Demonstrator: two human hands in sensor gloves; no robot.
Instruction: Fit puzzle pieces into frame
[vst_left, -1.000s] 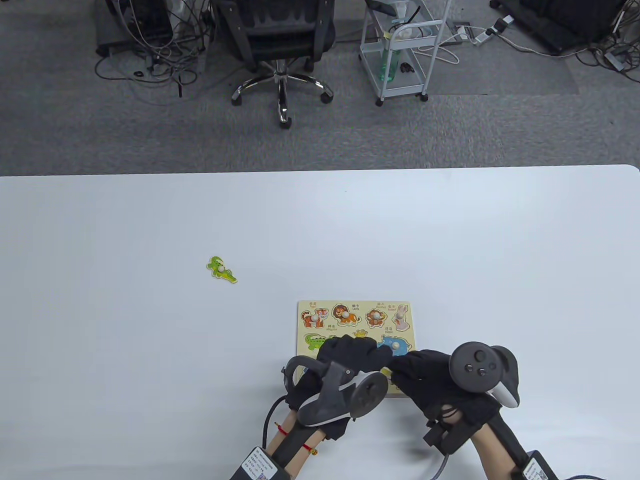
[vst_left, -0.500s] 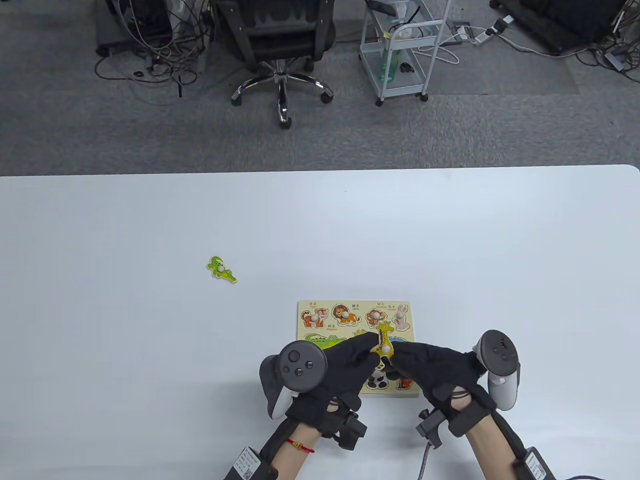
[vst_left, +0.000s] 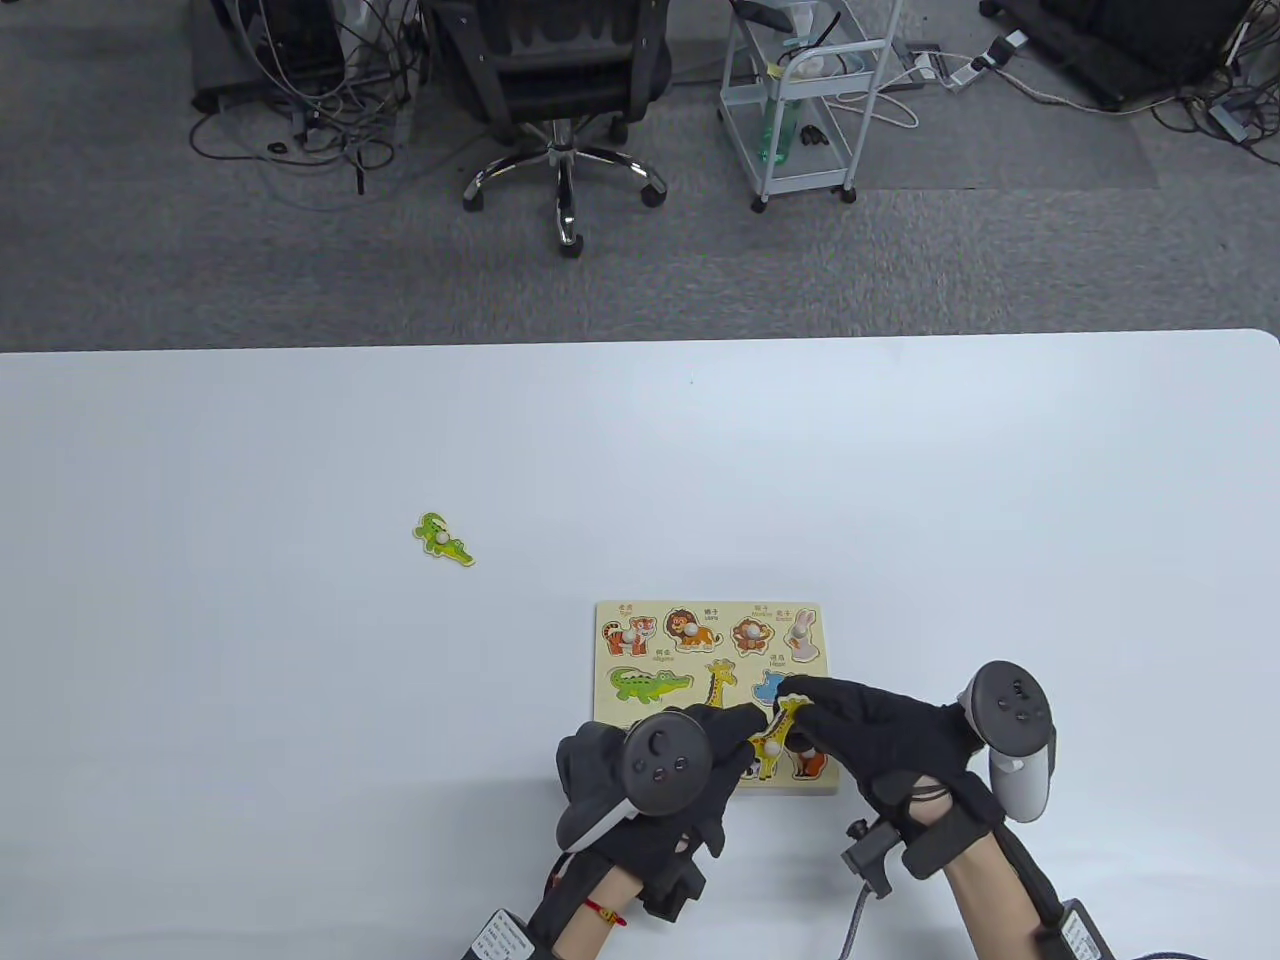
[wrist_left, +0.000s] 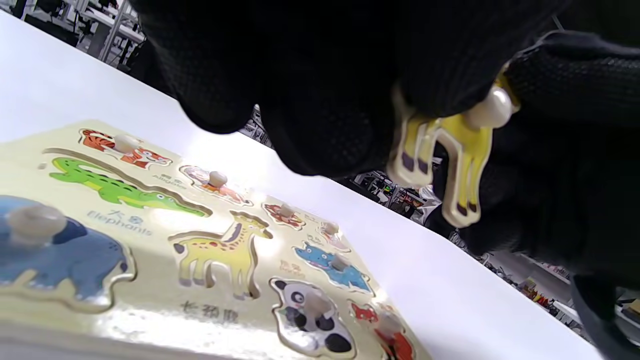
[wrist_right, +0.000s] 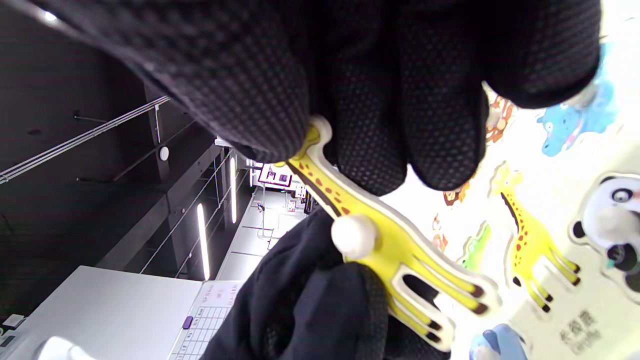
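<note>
White table (vst_left: 300, 450): giraffe piece (vst_left: 775, 735) pinched between both hands, above frame (vst_left: 610, 640).

Glossy painted wooden giraffe piece (wrist_right: 400, 250); matt knitted cloth gloves (vst_left: 880, 720); smooth white table (vst_left: 300, 700).

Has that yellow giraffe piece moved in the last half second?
Yes. The giraffe piece has dropped toward the puzzle board's near edge, away from the monkey row.

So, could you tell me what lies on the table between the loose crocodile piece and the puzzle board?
Nothing: in the table view, the stretch of table between the crocodile piece and the board is bare.
</note>
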